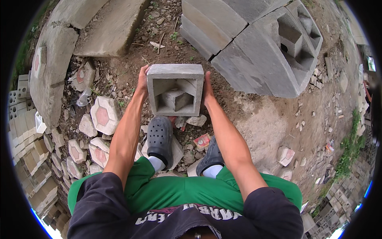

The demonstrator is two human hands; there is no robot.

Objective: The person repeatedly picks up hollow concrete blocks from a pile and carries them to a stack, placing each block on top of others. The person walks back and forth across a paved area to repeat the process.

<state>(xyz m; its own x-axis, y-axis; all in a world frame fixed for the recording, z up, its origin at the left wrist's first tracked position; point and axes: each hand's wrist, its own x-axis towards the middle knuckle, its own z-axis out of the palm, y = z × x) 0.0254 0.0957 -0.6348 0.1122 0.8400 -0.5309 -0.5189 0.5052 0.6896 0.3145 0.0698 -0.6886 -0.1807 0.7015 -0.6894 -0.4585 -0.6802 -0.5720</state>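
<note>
A square grey concrete block (175, 70) is in front of me, above my feet, with its hollow face toward me. Inside the hollow sits an angular raised core. My left hand (143, 81) grips the block's left side, and my right hand (207, 87) presses on its right side. Most of the fingers are hidden behind the block. Whether its bottom touches the ground cannot be made out.
Large hollow concrete blocks (254, 55) stand together at the far right. Concrete slabs (111, 34) lie at the far left. Hexagonal paving stones (106, 115) with reddish centres and rubble are left of my dark clogs (160, 137). Bare dirt (262, 119) stretches right.
</note>
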